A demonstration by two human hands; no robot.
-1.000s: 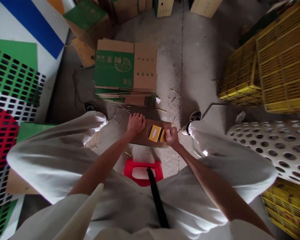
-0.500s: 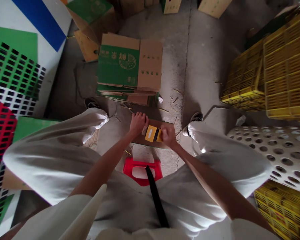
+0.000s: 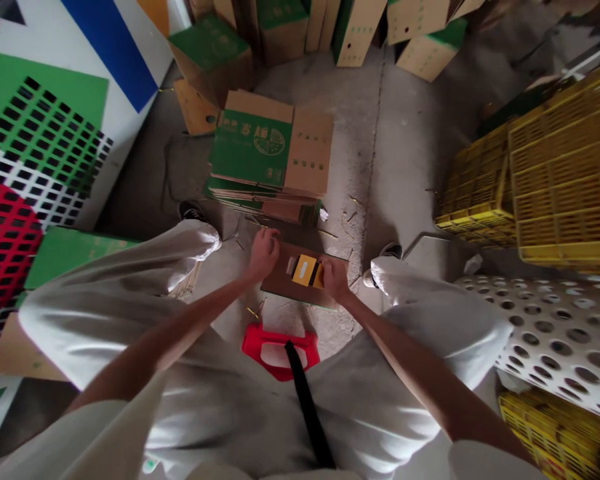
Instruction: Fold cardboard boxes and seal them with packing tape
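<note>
My right hand (image 3: 335, 279) is closed around the right end of a yellow-and-black block-shaped tool (image 3: 307, 271) with a white mark on it. The tool rests over a brown cardboard box (image 3: 280, 283) lying between my feet; its exact kind is not clear. At the left end of this cardboard my left hand (image 3: 265, 255) has its fingers bent over the edge, apart from the tool. Just beyond lies a stack of flattened green-and-brown cartons (image 3: 253, 150).
A red plastic stool (image 3: 253, 339) shows between my legs. Yellow crates (image 3: 565, 180) and a white perforated surface (image 3: 555, 327) stand on the right. Formed cartons (image 3: 213, 57) line the back. A coloured panel (image 3: 125, 50) is at left. Thin yellowish strips (image 3: 327, 234) litter the floor.
My left hand has moved left, away from the tool to the cardboard's end. My right hand still holds the tool. The view has tilted up, showing more cartons at the back.
</note>
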